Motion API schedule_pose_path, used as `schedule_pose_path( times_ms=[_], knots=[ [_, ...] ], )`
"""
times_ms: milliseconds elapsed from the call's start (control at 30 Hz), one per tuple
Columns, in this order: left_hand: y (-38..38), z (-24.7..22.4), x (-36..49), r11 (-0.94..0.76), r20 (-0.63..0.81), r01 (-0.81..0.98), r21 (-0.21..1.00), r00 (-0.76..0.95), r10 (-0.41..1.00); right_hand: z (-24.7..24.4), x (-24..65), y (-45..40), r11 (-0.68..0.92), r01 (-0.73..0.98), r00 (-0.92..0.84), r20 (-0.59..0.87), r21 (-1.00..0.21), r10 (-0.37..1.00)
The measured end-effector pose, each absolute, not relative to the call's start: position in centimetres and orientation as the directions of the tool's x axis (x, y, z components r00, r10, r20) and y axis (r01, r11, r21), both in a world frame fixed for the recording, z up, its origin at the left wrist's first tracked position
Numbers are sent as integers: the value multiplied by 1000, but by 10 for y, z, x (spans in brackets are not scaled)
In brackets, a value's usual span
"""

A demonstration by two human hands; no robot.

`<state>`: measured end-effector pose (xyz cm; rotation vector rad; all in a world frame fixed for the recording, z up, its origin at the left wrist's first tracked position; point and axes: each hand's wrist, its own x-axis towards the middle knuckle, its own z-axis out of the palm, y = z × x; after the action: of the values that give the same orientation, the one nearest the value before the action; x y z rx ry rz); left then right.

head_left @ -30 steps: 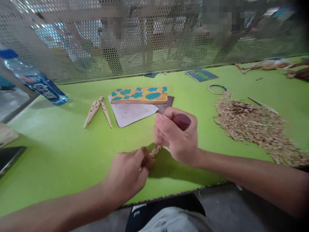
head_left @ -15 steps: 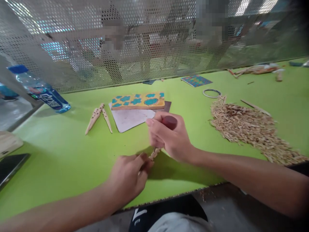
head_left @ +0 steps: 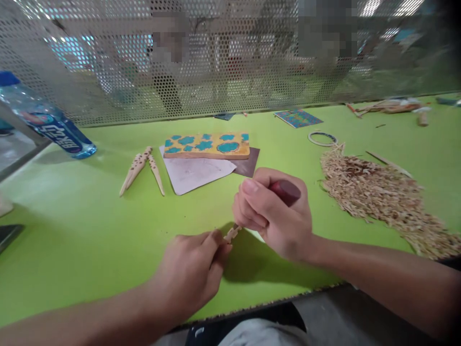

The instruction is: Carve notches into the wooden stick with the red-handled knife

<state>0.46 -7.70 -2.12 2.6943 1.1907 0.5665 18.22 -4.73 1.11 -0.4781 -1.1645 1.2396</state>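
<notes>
Slightly to the right of where it was half a second ago, the right hand (head_left: 275,216) now leaves bare the right tip of the white sheet (head_left: 190,175) that it overlapped then, while the left hand (head_left: 190,266) stays low on the near side. Beneath everything spreads the green table (head_left: 90,254), bounded along its far edge by a perforated panel (head_left: 223,77). A long heap of pale shavings (head_left: 378,199) covers much of the right side; across from it, at the far left, a blue-capped bottle (head_left: 54,127) leans. The white sheet lies near the middle, partly over a dark sheet (head_left: 249,166), and a yellow board (head_left: 207,146) with blue patches rests on both. Behind the heap are a patterned card (head_left: 298,118) and a flat ring (head_left: 320,143). Pale carved sticks (head_left: 136,168) with dark pits lie together left of the white sheet. The right fingers are closed in a fist around a red-brown handled tool (head_left: 287,192), its butt showing above the thumb. Smallest is the notched carved piece (head_left: 232,234), low between the hands: the left fingers are pinched together on its near end, and its far end lies just under the right fist, where contact with the tool's tip cannot be told.
</notes>
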Motion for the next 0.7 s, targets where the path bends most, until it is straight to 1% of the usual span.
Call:
schedule_pose_path(
  times_ms=[100, 200, 333, 433, 533, 633, 700],
  knots=[
    [-78, -21, 5, -681, 293, 684, 263, 616, 731, 11, 182, -49, 323, -465, -110, 416, -824, 903],
    [-78, -20, 5, -676, 280, 689, 260, 616, 736, 13, 181, -54, 347, -414, -93, 418, -842, 904],
    [-79, -18, 7, -702, 300, 666, 254, 635, 712, 17, 176, -60, 376, -316, 31, 387, -871, 922],
    [-80, -17, 8, -714, 296, 661, 231, 652, 698, 20, 174, -62, 371, -294, 87, 362, -881, 928],
    [-81, -15, 10, -704, 241, 675, 221, 662, 710, 20, 174, -65, 364, -305, 64, 362, -880, 930],
    [-82, -12, 11, -695, 144, 685, 219, 682, 717, 18, 175, -67, 345, -320, 20, 358, -882, 934],
    [-81, -10, 12, -697, 105, 687, 206, 692, 714, 17, 176, -68, 344, -314, 15, 358, -885, 934]
  ],
)
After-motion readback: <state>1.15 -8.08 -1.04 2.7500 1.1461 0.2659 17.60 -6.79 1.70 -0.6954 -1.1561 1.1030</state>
